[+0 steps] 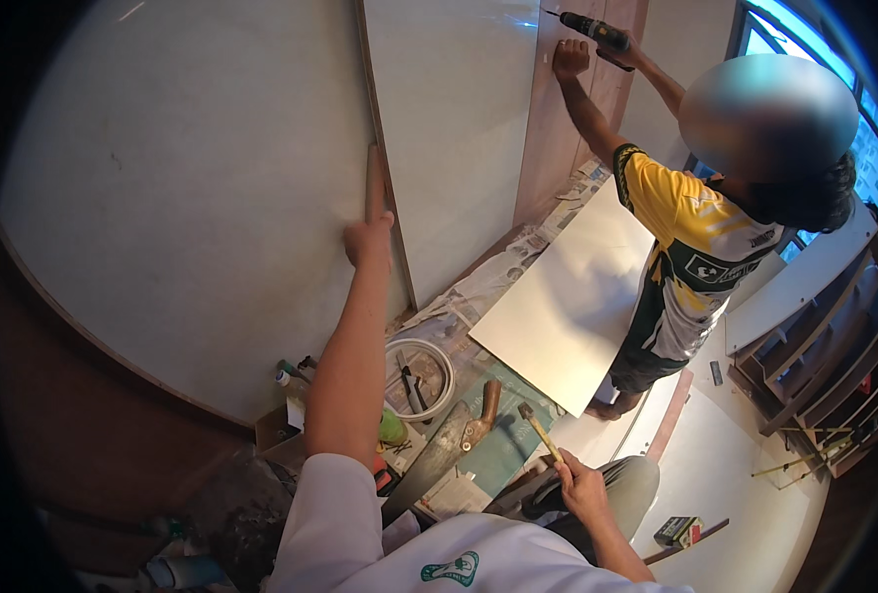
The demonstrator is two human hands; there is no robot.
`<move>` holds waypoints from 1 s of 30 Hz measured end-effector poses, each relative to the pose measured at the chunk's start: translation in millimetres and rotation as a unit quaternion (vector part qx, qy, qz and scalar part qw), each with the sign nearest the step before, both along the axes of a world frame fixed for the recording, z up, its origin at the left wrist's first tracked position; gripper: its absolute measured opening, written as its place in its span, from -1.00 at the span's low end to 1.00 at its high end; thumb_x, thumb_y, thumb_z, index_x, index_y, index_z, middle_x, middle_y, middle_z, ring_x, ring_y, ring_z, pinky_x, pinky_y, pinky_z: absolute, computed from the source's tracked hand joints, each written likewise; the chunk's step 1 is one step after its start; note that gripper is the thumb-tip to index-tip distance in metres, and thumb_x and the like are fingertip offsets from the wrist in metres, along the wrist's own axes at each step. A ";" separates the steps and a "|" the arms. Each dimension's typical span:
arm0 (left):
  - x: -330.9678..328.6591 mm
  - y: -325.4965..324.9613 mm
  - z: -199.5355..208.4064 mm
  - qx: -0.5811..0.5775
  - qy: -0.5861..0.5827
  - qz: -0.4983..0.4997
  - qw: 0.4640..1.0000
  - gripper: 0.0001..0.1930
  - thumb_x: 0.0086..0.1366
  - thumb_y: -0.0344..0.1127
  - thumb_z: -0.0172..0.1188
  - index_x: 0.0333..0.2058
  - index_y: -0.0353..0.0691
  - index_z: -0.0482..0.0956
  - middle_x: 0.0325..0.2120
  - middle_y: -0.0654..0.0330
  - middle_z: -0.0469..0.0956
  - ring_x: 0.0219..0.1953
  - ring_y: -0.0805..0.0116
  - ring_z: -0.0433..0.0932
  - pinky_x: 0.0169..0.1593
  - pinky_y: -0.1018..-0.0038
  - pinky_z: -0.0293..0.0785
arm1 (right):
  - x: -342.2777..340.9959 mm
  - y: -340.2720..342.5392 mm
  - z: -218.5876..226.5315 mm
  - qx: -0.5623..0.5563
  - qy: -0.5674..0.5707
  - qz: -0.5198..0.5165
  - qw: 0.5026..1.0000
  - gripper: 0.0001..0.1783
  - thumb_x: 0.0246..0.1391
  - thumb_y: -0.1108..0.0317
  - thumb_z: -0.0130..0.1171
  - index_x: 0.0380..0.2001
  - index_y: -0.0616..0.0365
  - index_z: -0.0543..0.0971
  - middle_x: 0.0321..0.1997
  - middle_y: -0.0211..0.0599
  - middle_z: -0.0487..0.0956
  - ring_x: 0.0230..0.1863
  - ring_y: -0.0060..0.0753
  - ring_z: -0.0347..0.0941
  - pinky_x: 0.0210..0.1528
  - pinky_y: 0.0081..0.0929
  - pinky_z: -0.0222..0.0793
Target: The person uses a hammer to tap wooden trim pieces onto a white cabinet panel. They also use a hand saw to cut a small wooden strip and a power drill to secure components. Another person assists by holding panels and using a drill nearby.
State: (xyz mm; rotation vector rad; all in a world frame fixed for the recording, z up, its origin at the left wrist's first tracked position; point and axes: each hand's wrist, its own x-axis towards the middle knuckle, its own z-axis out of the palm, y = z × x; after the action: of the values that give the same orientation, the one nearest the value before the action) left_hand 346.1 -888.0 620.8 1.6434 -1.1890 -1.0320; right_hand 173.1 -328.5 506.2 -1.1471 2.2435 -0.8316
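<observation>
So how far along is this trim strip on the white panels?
Done: two white panels stand upright side by side. In hand: the left hand presses a thin wooden strip against their joint, while the right hand holds a hammer low, away from it. Left: no nails visible in the strip, so fixing it looks undone.

Left hand [368, 240]: raised against large upright wall panel [182, 198], gripping lower end of narrow wooden strip [374, 183] at panel's right edge.
Right hand [579, 486]: low, right of left arm, holding wooden-handled hammer [540, 432].
Floor below: handsaw [449, 445] left of hammer; coiled hose [421, 366] behind saw.
Co-worker: right, behind flat board [568, 296], power drill [593, 31] at wall.
</observation>
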 end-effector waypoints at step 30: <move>136.8 89.4 0.3 -0.400 -0.564 -0.024 0.722 -0.72 0.19 -0.10 0.40 -0.40 -0.11 0.51 -0.61 0.10 0.61 -0.54 -0.01 0.64 -0.46 0.06 0.58 | -19.4 39.0 -13.9 0.008 -0.004 -0.069 0.998 -0.60 0.31 0.11 0.16 0.15 -0.04 0.60 -0.10 0.24 0.62 -0.07 0.26 0.59 -0.05 -0.01 0.55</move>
State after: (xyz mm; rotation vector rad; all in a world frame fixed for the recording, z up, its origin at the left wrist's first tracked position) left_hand 482.9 -798.6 621.1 1.4064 -2.0292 0.6731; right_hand 153.7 -289.5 492.3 -0.9889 2.3391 -0.8691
